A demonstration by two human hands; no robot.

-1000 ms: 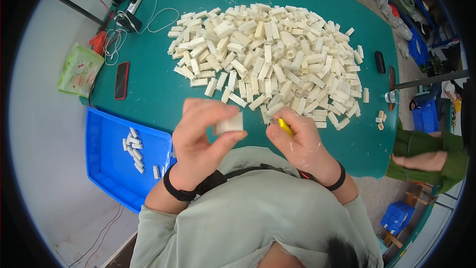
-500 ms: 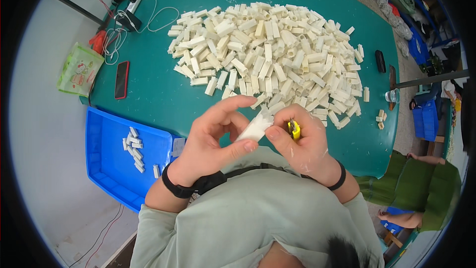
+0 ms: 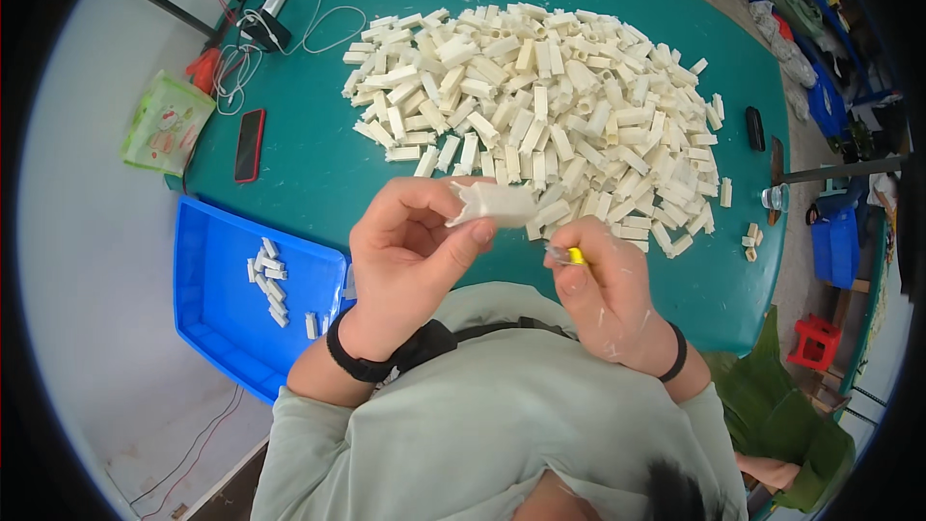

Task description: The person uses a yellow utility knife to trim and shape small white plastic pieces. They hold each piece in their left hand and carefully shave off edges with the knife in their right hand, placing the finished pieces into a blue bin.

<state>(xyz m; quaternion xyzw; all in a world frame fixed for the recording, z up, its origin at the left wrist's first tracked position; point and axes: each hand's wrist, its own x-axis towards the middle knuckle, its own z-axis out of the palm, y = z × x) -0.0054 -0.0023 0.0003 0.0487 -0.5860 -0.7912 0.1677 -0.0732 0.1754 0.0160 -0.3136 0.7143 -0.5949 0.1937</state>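
Observation:
My left hand (image 3: 410, 256) holds a white rectangular block (image 3: 497, 203) between thumb and fingers, just above the near table edge. My right hand (image 3: 603, 294) is closed around a small tool with a yellow handle (image 3: 575, 256), its tip pointing toward the block, a short gap away. A large heap of similar white blocks (image 3: 540, 106) covers the middle of the round green table (image 3: 309, 164) just beyond both hands.
A blue tray (image 3: 217, 318) with several white blocks sits at my left, below the table edge. A red phone (image 3: 250, 144), a green packet (image 3: 166, 123), a power strip with cables (image 3: 270, 10) and a black object (image 3: 755, 127) lie on the table.
The block and the yellow-handled tool were together half a second ago; now my left hand has tilted the block up and away, and my right hand has drawn back slightly.

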